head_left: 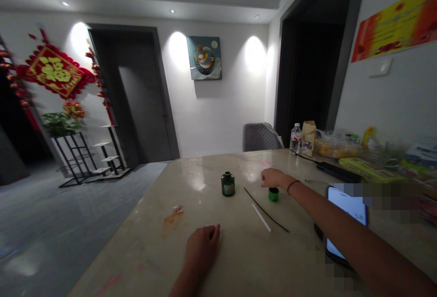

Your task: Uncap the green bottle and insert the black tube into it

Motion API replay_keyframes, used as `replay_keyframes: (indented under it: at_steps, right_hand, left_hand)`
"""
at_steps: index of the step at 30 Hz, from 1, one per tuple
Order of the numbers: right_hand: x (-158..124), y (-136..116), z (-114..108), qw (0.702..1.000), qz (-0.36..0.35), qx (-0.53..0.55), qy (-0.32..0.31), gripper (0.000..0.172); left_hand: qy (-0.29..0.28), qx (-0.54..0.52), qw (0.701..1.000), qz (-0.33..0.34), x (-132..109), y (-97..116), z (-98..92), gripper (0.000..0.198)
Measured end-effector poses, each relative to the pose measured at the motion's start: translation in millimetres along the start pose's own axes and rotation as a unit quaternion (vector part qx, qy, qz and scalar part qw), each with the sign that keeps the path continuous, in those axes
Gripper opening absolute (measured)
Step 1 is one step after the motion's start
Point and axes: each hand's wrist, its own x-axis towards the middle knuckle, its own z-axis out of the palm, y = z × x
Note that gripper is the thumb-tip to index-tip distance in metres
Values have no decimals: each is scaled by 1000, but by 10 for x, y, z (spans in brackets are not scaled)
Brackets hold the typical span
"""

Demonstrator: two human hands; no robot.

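A dark green bottle (228, 184) with a narrow open neck stands upright on the table. To its right is a small green cap (273, 194). My right hand (273, 178) is just above and behind the cap, its fingers curled; whatever they hold, if anything, is hidden. Near the table's front, my left hand (203, 243) rests with its fingers curled in and nothing visible in them. A thin black stick (266, 209) and a short white stick (261, 218) lie between the hands, right of the bottle.
A lit phone (346, 219) stands at the right beside my right forearm. A water bottle (295, 138), a paper bag (308, 138), plastic packages and a black object (337, 171) are at the back right. A crumpled scrap (177, 208) lies by an orange stain. A grey chair (261, 137) is behind the table.
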Motion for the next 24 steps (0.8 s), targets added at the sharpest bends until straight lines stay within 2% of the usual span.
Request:
replay_keyframes:
  at_steps: [3,6,9,12,17,21,24]
  right_hand:
    - [-55,79,30,999,22,-34,-9,26]
    - [-113,122,108,999,26,-23,-21,22]
    - [-102,122,112,999,8,41,-32,12]
    - [-12,49,36,988,-37,148,-20,15]
    - [187,-313,-61,934,-144,317,79,37]
    - [345,-700,18,900,-191,367,140,29]
    - [455,-894,151,893,-195,373,162,27]
  left_hand:
    - [1,-3,1000,-1,5,-4,1,47]
    - [-3,-5,1000,-1,8,-10,6,47]
    - [-3,-5,1000,1,6,-10,8,47]
    - [-1,4,1000,0,6,-8,8,48]
    - [-1,8,1000,4,5,-11,16,48]
    - [5,10,1000,8,-17,-5,7,48]
    - [-2,11,1000,1,-29,7,-3,48]
